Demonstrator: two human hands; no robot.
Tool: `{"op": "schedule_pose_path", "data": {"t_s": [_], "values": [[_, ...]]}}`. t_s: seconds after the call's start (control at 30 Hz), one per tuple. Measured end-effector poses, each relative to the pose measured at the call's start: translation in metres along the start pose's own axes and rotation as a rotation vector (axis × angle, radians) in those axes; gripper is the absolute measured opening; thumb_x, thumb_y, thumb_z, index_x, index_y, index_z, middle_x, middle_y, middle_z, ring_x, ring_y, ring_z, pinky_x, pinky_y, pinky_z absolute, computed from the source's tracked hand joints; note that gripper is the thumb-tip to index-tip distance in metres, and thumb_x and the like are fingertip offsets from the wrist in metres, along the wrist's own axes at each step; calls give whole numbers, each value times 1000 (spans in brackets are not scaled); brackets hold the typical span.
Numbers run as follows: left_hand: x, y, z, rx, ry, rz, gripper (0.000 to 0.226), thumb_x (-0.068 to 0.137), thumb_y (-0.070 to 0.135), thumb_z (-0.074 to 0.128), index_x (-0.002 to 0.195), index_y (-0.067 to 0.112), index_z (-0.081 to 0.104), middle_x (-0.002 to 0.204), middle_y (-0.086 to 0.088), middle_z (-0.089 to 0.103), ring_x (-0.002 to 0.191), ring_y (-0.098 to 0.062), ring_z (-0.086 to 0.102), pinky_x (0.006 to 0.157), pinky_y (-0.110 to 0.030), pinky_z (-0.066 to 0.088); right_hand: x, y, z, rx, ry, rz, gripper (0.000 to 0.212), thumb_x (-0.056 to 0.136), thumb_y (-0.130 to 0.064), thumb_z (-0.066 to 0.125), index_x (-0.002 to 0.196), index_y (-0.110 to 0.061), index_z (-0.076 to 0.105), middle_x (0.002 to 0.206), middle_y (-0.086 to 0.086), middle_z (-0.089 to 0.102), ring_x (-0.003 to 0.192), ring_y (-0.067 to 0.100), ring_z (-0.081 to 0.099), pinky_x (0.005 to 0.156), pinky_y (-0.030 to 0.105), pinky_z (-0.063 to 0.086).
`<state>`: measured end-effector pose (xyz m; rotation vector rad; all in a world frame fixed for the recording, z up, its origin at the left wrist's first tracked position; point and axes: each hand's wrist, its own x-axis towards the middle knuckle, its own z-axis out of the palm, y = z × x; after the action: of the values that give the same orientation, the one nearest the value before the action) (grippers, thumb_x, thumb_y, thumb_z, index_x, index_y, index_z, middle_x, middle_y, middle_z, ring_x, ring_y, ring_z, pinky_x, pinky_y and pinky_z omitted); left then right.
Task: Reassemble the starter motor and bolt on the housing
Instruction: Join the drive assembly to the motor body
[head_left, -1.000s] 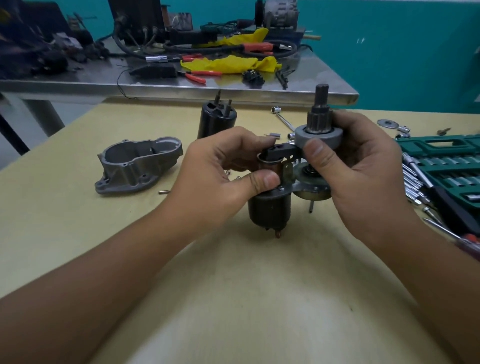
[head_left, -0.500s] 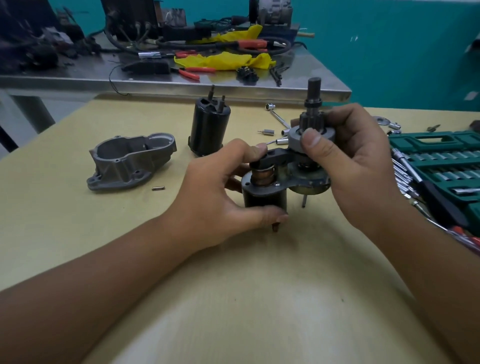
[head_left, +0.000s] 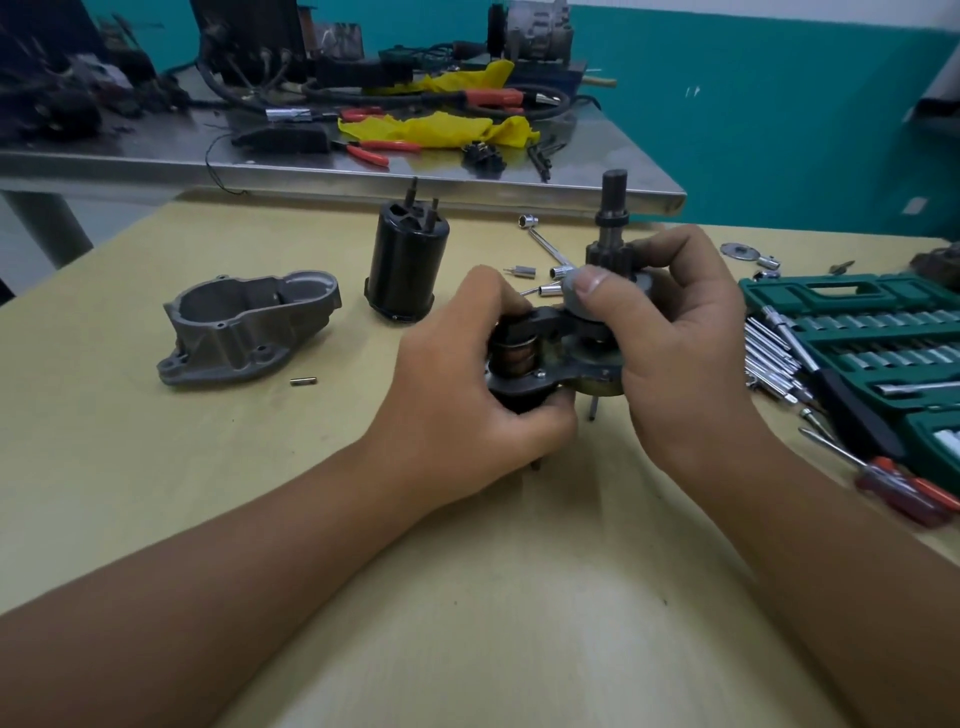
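Both hands gripped the starter motor assembly (head_left: 558, 353) just above the counter (head_left: 156, 467): the left hand (head_left: 467, 384) curled round its dark solenoid body, the right hand (head_left: 675, 332) pinching the collar below the upright pinion shaft (head_left: 614, 208). The grey housing (head_left: 244, 327) lay to the left, near the black motor can (head_left: 405, 270).

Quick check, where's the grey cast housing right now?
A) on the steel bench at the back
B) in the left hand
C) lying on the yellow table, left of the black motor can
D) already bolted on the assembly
C: the grey housing lies untouched on the yellow table, left of the black motor can, while both hands grip the assembly.
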<state>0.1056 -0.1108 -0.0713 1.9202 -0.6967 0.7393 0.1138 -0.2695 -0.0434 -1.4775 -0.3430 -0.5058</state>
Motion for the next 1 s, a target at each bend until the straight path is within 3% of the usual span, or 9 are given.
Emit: {"op": "schedule_pose_path", "data": {"t_s": [0.1, 0.17, 0.4, 0.47, 0.53, 0.63, 0.73, 0.87, 1.0], "values": [[1, -3, 2, 61, -6, 179, 56, 68, 7, 87, 119, -2, 66, 120, -13, 70, 117, -25, 68, 97, -38, 56, -1, 1, -1, 17, 14, 27, 17, 84, -16, 74, 86, -21, 58, 77, -5, 70, 70, 11, 68, 59, 25, 55], [1, -7, 5, 62, 30, 204, 55, 67, 4, 87, 117, -6, 68, 127, -17, 67, 123, -23, 65, 103, -35, 53, -2, 1, -2, 23, 10, 47, 15, 86, -16, 72, 88, -20, 59, 79, -5, 71, 72, 10, 70, 59, 23, 55], [1, -5, 0, -94, -57, 68, 45, 70, 3, 89, 109, -2, 68, 110, -12, 72, 97, -25, 71, 79, -43, 58, -7, -7, 2, -83, -31, 45, 13, 78, -36, 76, 86, -26, 74, 84, 5, 73, 83, 29, 73, 72, 47, 64], [6, -1, -22, -28, -203, 62, 51, 83, 27, 84, 125, 8, 64, 117, -3, 71, 101, -19, 70, 80, -41, 58, -8, -8, 3, -81, 2, 62, 15, 73, -39, 76, 84, -29, 75, 84, 1, 74, 82, 22, 75, 68, 44, 65], [15, -5, -57, 186, -297, -72, 48, 95, 53, 61, 135, 26, 57, 111, 16, 69, 92, -7, 69, 75, -37, 59, -9, -7, 2, -53, 18, 102, 18, 71, -41, 77, 85, -31, 77, 86, 0, 76, 82, 22, 77, 61, 44, 64], [31, -22, -111, 680, -359, -300, 24, 102, 39, 54, 111, 27, 73, 87, 12, 68, 74, -8, 61, 67, -34, 53, -9, -5, -2, -40, 67, 160, 22, 69, -42, 80, 88, -32, 78, 88, 2, 78, 78, 27, 78, 54, 45, 62], [40, -34, -137, 1034, -604, -394, 19, 99, 29, 63, 109, 26, 79, 96, 0, 71, 82, -19, 60, 70, -35, 53, -5, -6, -6, -101, 90, 172, 20, 72, -47, 79, 90, -38, 77, 93, 0, 78, 78, 24, 78, 52, 38, 61], [37, -46, -141, 933, -704, -542, 28, 85, 39, 82, 111, 31, 77, 88, 9, 63, 69, -8, 61, 56, -23, 43, 2, -7, -12, -147, 107, 172, 16, 70, -51, 79, 85, -48, 74, 90, -3, 78, 75, 21, 78, 52, 29, 60], [31, -56, -130, 915, -743, -527, 3, 91, 30, 76, 89, 30, 74, 54, 14, 64, 64, -4, 64, 51, -21, 40, 3, -5, -14, -143, 90, 149, 14, 72, -48, 78, 85, -44, 74, 89, -1, 77, 76, 23, 78, 52, 30, 60]]}}
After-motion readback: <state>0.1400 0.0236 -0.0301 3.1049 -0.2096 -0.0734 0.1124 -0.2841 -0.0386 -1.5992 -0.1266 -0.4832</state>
